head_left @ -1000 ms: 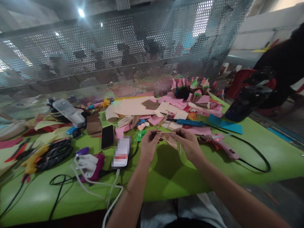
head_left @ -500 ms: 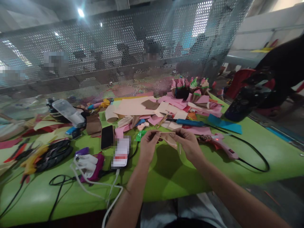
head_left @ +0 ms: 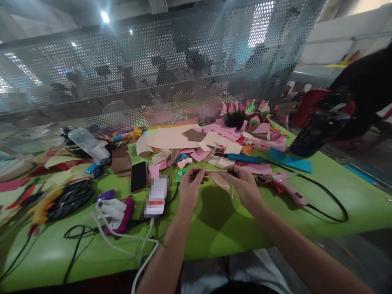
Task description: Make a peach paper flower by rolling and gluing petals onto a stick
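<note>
Between my two hands a small beige piece (head_left: 219,178) hangs above the green table (head_left: 220,241). My left hand (head_left: 191,185) pinches its left end with thumb and fingers. On the other side my right hand (head_left: 240,183) is closed on its right end. A thin pale stick (head_left: 232,192) points down beside my right fingers. To the right of that hand lies a pink glue gun (head_left: 289,188) with a small red light. Behind my hands are a blue-handled tool (head_left: 245,158) and cut sheets in pink and cream (head_left: 174,136).
A black phone (head_left: 139,177), a white phone (head_left: 157,196) and a purple power strip (head_left: 127,216) with cables lie left. A dark bottle (head_left: 318,128) stands right. Cone-shaped pieces (head_left: 249,108) stand at the back, before a perforated metal screen (head_left: 137,73). A yellow glue gun (head_left: 45,204) lies far left.
My left hand has shifted slightly left, and the beige piece looks a little more stretched between my fingers. Both hands keep their grip.
</note>
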Tool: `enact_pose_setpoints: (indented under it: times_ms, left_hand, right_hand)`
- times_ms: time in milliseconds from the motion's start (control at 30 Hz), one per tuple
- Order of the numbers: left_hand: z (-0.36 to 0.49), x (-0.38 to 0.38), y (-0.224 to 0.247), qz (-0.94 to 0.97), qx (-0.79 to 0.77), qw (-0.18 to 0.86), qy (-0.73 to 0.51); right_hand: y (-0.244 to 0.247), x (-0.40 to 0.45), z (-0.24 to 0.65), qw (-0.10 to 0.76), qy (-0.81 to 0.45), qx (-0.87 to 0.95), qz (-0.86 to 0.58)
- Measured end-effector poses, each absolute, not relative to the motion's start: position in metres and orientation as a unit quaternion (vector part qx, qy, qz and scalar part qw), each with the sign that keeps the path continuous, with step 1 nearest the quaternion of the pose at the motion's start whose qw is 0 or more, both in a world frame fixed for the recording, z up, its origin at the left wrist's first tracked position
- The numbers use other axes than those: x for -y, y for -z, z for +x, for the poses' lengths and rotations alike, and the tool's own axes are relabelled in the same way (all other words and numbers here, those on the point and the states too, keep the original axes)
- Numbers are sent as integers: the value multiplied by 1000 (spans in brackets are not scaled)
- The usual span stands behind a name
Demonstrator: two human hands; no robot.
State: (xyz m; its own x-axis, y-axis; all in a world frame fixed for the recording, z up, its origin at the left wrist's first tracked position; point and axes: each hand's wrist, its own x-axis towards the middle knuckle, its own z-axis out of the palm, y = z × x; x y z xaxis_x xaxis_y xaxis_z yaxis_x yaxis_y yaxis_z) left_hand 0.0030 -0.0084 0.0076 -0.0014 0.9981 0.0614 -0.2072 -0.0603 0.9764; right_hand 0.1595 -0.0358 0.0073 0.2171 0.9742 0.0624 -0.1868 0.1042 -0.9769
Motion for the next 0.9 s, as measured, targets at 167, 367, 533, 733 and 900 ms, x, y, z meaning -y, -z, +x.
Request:
enact_pose_setpoints:
  times_ms: [167, 367, 533, 733, 900]
  left_hand:
    - [3, 10, -10, 465, -430, 539, -555]
    - [3, 10, -7, 514, -432, 526, -522]
    - [2, 8, -3, 515, -442, 513, -525]
    - [2, 9, -6, 515, -446, 515, -520]
    - [2, 11, -7, 539, -441, 517, -497]
  right_hand:
    - [-5, 36, 160, 613, -462, 427, -478]
    - [0, 35, 160, 603, -440, 457, -484]
    - [1, 35, 159, 599, -431, 471, -484]
    - [0, 36, 160, 593, -412, 487, -491]
    - [-2, 37, 160, 591, -408, 489, -495]
